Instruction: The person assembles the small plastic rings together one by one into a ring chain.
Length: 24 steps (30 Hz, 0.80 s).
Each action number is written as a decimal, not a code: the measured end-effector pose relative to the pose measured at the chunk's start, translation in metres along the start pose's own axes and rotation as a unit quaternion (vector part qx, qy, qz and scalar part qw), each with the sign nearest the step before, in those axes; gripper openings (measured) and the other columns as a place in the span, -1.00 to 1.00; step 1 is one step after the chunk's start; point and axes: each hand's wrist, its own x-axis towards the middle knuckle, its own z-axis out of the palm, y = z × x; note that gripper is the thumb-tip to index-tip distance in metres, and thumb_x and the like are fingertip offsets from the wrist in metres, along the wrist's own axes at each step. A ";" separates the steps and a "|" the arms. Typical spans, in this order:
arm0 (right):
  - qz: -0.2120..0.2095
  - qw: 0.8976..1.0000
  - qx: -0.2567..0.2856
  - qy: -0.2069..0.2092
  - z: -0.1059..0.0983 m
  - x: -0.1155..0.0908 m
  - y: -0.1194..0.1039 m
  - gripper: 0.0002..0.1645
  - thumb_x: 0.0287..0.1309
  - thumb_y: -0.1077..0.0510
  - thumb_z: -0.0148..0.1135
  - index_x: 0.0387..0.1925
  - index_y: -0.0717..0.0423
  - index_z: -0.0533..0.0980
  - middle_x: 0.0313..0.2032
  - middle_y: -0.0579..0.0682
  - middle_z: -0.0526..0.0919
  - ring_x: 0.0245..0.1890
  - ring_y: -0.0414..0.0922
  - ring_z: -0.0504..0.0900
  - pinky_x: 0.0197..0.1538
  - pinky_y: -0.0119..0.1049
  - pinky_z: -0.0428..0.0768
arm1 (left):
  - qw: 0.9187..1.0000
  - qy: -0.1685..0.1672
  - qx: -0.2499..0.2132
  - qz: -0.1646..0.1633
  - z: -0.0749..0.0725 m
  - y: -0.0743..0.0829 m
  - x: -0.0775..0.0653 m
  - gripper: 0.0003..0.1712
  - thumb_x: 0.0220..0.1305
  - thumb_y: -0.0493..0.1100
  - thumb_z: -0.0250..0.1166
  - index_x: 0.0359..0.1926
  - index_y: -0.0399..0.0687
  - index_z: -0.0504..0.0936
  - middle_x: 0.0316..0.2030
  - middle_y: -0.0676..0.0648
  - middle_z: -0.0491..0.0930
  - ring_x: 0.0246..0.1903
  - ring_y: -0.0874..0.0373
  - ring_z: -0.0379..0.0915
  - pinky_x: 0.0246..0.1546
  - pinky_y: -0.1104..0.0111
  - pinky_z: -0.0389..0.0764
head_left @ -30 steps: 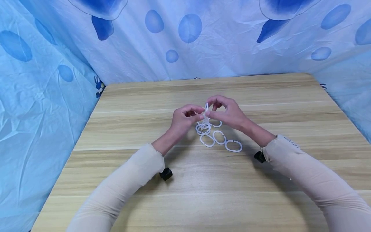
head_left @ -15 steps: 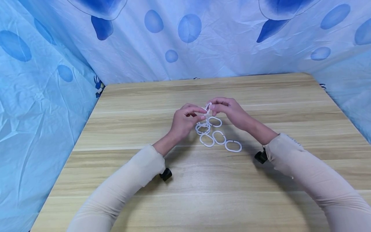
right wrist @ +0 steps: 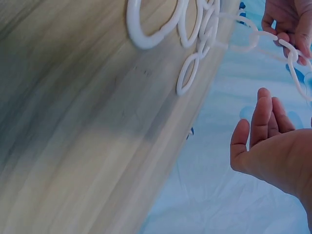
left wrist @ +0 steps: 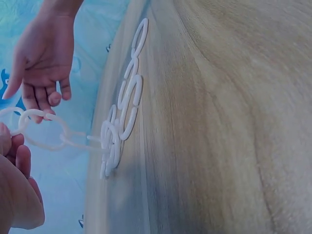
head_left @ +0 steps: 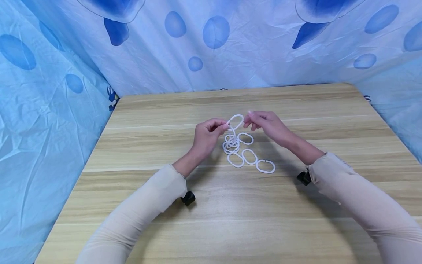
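My left hand [head_left: 207,135] pinches a white plastic C-shaped link [head_left: 237,115] between thumb and fingertips, its oval raised above the table. Linked to it, a short chain [left wrist: 48,147] of similar links hangs down to a small pile [head_left: 224,148] on the tabletop. Just right of the raised link is my right hand [head_left: 268,125]; in the right wrist view its fingers [right wrist: 262,117] are extended loosely, apart from the links, holding nothing. Beside the pile lie several more oval links, among them one at the far side [head_left: 252,138] and one at the right end [head_left: 265,172].
The wooden table [head_left: 211,227] extends around the links on every side. A blue patterned curtain [head_left: 244,44] hangs behind it and along the left. Each wrist carries a small black camera, the left [head_left: 188,198] and the right [head_left: 304,178].
My right hand has let go of the upper link and drawn back to the right. The link now stands out as a full oval in my left fingers, which stay nearly in place.
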 end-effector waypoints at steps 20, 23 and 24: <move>-0.052 0.981 -0.176 -0.061 -0.026 -0.019 0.027 -0.62 0.16 0.18 0.34 0.02 0.18 0.58 -0.25 0.06 0.64 -0.26 -0.05 0.50 -0.17 -0.23 0.48 | 1.000 0.014 -0.011 -0.017 -0.002 0.000 0.001 -0.84 0.20 -0.22 0.37 -0.25 -0.24 0.70 -0.45 -0.01 0.61 -0.44 0.23 0.48 -0.31 0.32 0.55; -0.075 0.974 -0.198 -0.082 -0.030 -0.023 0.031 -0.61 0.12 0.21 0.37 0.02 0.16 0.59 -0.24 0.07 0.64 -0.21 -0.03 0.53 -0.09 -0.06 0.48 | 1.000 0.015 -0.011 -0.023 -0.002 0.001 0.001 -0.83 0.20 -0.21 0.37 -0.24 -0.24 0.70 -0.46 0.00 0.61 -0.44 0.23 0.48 -0.32 0.35 0.54; -0.083 0.971 -0.205 -0.090 -0.031 -0.025 0.032 -0.61 0.11 0.23 0.37 0.02 0.14 0.59 -0.24 0.08 0.64 -0.19 -0.02 0.54 -0.07 -0.03 0.48 | 1.000 0.015 -0.011 -0.025 -0.003 0.001 0.001 -0.83 0.20 -0.20 0.37 -0.24 -0.24 0.70 -0.45 0.00 0.61 -0.44 0.23 0.48 -0.32 0.34 0.55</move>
